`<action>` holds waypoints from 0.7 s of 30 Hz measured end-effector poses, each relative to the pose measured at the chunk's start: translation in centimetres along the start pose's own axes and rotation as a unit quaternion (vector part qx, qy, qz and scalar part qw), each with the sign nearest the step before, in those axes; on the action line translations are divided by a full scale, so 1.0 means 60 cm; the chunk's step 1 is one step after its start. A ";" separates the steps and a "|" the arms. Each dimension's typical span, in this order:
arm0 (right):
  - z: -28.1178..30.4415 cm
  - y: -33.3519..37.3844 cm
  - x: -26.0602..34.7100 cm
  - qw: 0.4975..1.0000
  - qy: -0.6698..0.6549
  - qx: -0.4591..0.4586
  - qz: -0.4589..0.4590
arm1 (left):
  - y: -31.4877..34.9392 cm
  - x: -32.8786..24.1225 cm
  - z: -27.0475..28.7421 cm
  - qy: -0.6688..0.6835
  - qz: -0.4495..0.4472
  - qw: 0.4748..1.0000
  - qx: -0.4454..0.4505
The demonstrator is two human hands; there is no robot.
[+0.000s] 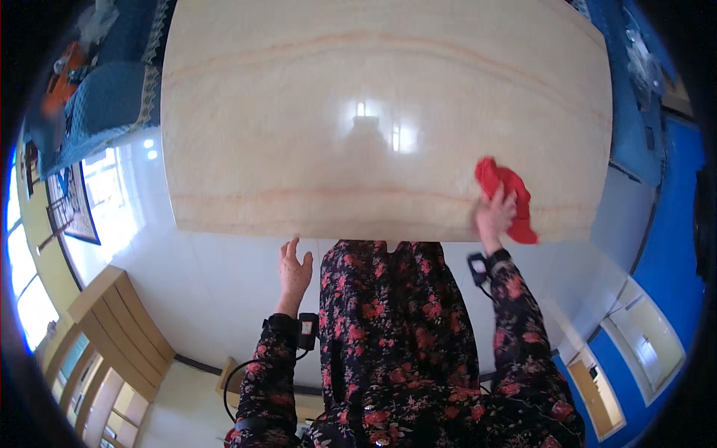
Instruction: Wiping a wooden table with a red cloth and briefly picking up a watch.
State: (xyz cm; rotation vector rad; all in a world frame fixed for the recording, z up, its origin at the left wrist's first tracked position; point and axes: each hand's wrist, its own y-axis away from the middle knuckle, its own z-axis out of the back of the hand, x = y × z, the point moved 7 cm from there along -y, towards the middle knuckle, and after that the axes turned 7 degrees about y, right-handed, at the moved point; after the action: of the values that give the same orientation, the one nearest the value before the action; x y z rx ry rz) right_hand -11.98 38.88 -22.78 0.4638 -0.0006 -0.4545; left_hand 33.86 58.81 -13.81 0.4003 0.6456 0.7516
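- Your right hand (496,214) is over the red cloth (517,186), its fingers laid across the near left part of it; they are blurred, so you cannot tell whether they grasp the fabric or only press on it.
- The red cloth lies crumpled on the right part of the table (336,157), near your side, its lower end reaching the near edge.
- Your left hand (295,266) holds nothing; its fingers are loosely extended and released, just beside the near edge, left of your body. You cannot tell whether a fingertip touches the table.
- The table before you is glossy and cream, with orange-brown bands running left to right and bright reflections near its middle.
- You wear a dark floral garment (396,321), and a small black device is strapped at each wrist.
- Blue-covered seating (112,93) stands to the far left, with more at the far right.
- A wooden cabinet (123,332) is at the near left, and a blue wall (676,201) at the right.
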 end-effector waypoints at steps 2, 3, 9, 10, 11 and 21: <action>-0.011 0.014 0.155 0.990 0.070 -0.069 0.104 | 0.011 0.019 -0.009 0.006 0.006 1.000 -0.012; -0.022 0.039 0.220 0.951 0.009 -0.230 0.206 | 0.009 0.008 -0.018 0.030 0.025 0.999 -0.001; -0.024 0.353 0.444 0.712 -0.093 -0.119 0.686 | -0.010 -0.003 0.002 0.068 0.020 0.996 -0.052; -0.026 0.370 0.423 0.677 -0.116 -0.095 0.720 | -0.017 -0.005 0.009 0.064 0.005 0.996 -0.067; -0.029 0.367 0.388 0.641 -0.098 -0.065 0.758 | -0.023 -0.013 0.023 0.054 -0.052 0.994 -0.085; 0.000 0.045 0.181 0.950 -0.016 -0.098 0.297 | -0.093 -0.003 0.040 -0.129 0.021 0.990 0.043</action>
State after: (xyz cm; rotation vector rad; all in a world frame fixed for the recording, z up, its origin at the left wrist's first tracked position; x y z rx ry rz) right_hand -1.05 36.42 -22.69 0.2406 -0.1221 0.1317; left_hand 38.14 54.71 -15.03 0.5821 0.4276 0.6987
